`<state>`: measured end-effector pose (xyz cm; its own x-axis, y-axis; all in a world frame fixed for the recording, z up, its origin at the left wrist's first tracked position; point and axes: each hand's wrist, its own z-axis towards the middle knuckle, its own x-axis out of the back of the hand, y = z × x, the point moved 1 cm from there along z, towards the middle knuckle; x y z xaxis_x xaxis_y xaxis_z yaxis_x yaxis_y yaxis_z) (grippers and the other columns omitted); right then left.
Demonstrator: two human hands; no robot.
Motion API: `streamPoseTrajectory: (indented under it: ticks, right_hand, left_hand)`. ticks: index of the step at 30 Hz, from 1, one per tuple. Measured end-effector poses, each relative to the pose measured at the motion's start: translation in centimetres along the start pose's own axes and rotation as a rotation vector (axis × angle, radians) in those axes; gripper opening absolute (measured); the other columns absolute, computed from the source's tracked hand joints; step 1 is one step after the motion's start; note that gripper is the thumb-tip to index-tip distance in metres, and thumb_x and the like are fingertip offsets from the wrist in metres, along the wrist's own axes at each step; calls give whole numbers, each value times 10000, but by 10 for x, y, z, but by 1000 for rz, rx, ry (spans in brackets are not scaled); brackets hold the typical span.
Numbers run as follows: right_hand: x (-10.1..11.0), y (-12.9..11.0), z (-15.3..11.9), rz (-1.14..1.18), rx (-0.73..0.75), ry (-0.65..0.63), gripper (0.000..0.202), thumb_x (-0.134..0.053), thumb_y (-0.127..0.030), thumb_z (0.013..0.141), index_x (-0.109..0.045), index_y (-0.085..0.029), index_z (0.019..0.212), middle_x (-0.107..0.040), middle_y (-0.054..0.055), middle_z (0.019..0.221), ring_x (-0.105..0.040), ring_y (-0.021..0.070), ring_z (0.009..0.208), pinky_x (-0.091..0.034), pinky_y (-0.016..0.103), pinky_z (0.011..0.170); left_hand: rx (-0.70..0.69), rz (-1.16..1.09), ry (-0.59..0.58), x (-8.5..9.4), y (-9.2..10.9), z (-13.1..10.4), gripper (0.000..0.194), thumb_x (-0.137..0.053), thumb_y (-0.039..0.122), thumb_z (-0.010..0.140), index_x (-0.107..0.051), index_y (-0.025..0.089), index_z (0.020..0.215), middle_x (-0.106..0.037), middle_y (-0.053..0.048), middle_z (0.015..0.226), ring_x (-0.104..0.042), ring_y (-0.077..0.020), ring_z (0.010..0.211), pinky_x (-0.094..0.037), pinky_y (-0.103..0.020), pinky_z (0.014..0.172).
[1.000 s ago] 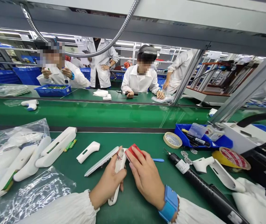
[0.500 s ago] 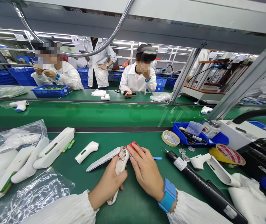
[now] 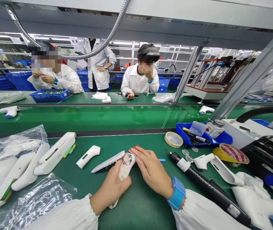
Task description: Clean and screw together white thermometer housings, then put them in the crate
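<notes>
My left hand (image 3: 113, 187) is wrapped around a white curved plastic housing half (image 3: 125, 171), its hollow side facing up. Thin red wires show inside the upper end. A long pale cover piece (image 3: 108, 161) lies just left of that end, apparently joined by the wires. Fingers stretched out and close together, my right hand (image 3: 152, 169) rests over a small red object (image 3: 134, 148) beside the housing's top. Most of the red object is hidden under the fingers, so its kind cannot be made out. Behind the right hand, the tip of a blue tool (image 3: 162, 160) sticks out.
To the left are white housings (image 3: 55, 153), a white handle piece (image 3: 88, 156) and clear plastic bags (image 3: 38, 201). A black electric screwdriver (image 3: 198, 182), a tape roll (image 3: 173, 139) and a blue bin (image 3: 216, 137) are on the right. Beyond runs a green conveyor (image 3: 102, 116); co-workers sit across.
My right hand has slid slightly forward over the red object, covering more of it. The white devices on the conveyor have shifted left. The left hand keeps its hold on the housing.
</notes>
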<state>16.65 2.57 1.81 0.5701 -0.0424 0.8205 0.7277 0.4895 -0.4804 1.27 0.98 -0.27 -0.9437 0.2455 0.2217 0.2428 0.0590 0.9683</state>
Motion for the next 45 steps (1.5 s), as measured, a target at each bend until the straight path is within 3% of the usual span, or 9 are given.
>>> streamPoseTrajectory:
  ticks: [6,11,18,20,22,26,31,38,45]
  right_hand:
    - [10,-2,0,18,-31,-2,354,-330,-244,907,-477,-270,1229,-508,16,1259,-458,203,1109,-426,394,884]
    - [14,-4,1,42,-2,-15,338,-344,-214,898,-534,-277,1170,-556,7,1205,-473,201,1112,-435,385,875]
    - [16,-2,1,93,-4,-19,339,-342,-224,901,-526,-268,1183,-556,0,1211,-458,184,1143,-426,369,906]
    - [14,2,2,114,-16,-10,336,-334,-232,905,-539,-281,1166,-560,-4,1206,-463,182,1144,-424,375,909]
    - [11,7,4,131,-37,34,336,-332,-251,907,-528,-293,1176,-547,3,1222,-462,182,1150,-417,382,917]
    - [4,16,6,142,-123,116,358,-359,-307,896,-475,-257,1231,-515,41,1256,-445,193,1169,-396,402,944]
    - [-4,20,5,96,-170,83,398,-391,-336,874,-449,-212,1248,-497,77,1269,-448,215,1164,-403,417,939]
    - [-9,4,-3,11,-87,-26,425,-469,-246,818,-452,-202,1240,-448,77,1307,-429,238,1158,-390,422,948]
    - [3,-10,-5,-26,-33,-41,429,-531,-332,784,-485,-227,1197,-435,84,1314,-400,255,1172,-338,439,973]
  left_hand:
    - [-141,99,63,3,5,0,512,-476,99,674,-431,181,1177,-565,-24,902,-535,-196,813,-435,-313,748]
    - [-209,193,4,4,5,-1,370,-453,81,673,-508,160,1031,-584,-42,932,-522,-205,840,-411,-317,780]
    - [-241,157,13,6,4,0,464,-477,90,681,-471,176,1137,-563,-65,1064,-473,-246,1049,-360,-352,913]
    - [-190,107,-17,7,4,-2,469,-494,116,697,-451,188,1158,-562,-62,1033,-500,-232,1005,-413,-323,849]
    - [-57,8,-63,7,6,-5,507,-511,163,717,-379,212,1204,-554,-50,981,-559,-173,778,-479,-268,643]
    - [114,-267,-127,9,16,-11,426,-543,223,711,-382,235,1105,-504,-2,899,-442,-56,468,-380,-177,357]
    - [121,-466,-154,10,28,-13,249,-585,218,683,-461,194,898,-464,39,740,-394,-27,408,-353,-154,323]
    - [123,-554,-179,12,34,-16,369,-593,218,680,-460,199,1024,-408,70,561,-390,-53,404,-347,-139,319]
    - [158,-437,-48,8,35,-26,621,-687,365,605,-383,287,1141,-508,35,716,-400,-52,394,-333,-162,309]
